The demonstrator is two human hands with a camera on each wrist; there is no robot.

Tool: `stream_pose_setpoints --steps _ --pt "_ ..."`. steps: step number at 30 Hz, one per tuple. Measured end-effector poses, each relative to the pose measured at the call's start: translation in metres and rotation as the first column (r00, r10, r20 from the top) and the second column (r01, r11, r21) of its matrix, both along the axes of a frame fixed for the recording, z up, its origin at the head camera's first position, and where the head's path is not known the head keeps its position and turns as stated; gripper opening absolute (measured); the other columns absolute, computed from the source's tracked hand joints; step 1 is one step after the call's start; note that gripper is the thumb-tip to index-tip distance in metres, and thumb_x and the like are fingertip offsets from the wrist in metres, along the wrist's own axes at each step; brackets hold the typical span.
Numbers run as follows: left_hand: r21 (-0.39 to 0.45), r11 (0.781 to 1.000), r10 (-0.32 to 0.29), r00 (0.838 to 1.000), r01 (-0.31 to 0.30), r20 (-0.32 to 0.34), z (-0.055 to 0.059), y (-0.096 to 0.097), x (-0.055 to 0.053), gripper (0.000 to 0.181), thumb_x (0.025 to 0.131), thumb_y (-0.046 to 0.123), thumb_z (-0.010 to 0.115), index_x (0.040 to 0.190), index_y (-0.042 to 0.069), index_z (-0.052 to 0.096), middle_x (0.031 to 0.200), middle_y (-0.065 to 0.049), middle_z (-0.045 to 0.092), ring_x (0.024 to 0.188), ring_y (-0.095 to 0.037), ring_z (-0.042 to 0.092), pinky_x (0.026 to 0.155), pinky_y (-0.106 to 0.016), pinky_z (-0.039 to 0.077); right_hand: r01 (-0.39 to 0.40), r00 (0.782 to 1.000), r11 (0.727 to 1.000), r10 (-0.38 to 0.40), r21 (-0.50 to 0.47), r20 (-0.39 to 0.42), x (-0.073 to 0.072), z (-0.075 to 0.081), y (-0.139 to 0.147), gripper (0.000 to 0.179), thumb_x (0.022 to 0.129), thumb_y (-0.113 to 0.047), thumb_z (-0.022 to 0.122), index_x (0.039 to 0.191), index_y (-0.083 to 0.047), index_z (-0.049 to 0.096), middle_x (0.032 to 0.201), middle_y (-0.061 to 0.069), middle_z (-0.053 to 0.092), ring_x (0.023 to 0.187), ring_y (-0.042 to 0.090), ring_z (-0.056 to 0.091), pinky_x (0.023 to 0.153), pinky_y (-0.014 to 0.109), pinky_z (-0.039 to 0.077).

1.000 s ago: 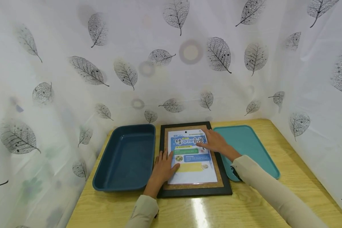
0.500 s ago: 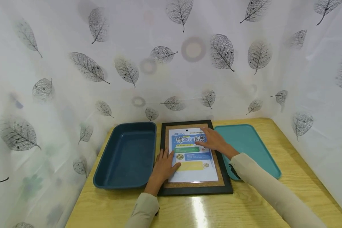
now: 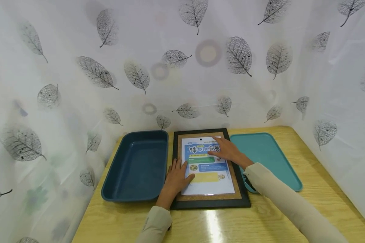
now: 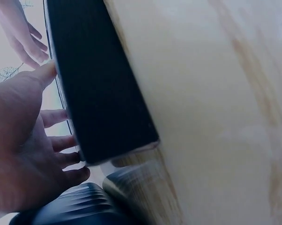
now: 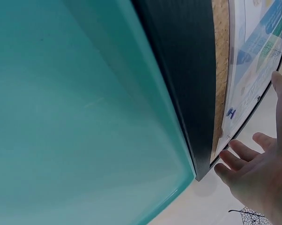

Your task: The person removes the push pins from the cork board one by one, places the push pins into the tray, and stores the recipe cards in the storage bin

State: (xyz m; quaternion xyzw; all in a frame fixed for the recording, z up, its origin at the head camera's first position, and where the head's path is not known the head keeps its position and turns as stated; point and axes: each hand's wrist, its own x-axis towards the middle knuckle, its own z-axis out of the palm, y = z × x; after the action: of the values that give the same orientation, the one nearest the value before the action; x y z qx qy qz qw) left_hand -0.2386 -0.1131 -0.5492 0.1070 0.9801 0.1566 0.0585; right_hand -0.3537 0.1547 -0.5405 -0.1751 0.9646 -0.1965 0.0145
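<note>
Head view — left hand (image 3: 176, 178) and right hand (image 3: 227, 150), fingers released, lie partly over the printed sheet (image 3: 208, 168).

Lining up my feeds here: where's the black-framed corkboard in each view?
Head: black-framed corkboard just right of centre, lower half, between the navy basin and the turquoise tray.
Left wrist: only its frame is clear, mostly left of centre, slanting down from the top edge.
Right wrist: upper right, tapering down to a corner.
Shared landmark: the right hand, right of centre in head, upper left in left wrist, lower right in right wrist.
</note>
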Motion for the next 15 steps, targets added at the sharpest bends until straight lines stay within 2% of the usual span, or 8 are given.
stream_pose_setpoints --steps 15 --pt "0.009 1.0 0.002 1.0 -0.002 -0.007 0.004 0.0 0.001 0.075 0.102 0.052 0.062 0.159 0.008 0.041 0.168 -0.023 0.024 0.156 -0.044 0.018 0.124 -0.058 0.023 -0.002 1.0 1.0 0.002 -0.009 0.027 -0.011 -0.006 -0.011 0.087 0.094 -0.053 0.072 0.159 -0.006 0.04 0.157 0.024 0.046 0.141 0.044 0.047 0.112 0.06 0.041"
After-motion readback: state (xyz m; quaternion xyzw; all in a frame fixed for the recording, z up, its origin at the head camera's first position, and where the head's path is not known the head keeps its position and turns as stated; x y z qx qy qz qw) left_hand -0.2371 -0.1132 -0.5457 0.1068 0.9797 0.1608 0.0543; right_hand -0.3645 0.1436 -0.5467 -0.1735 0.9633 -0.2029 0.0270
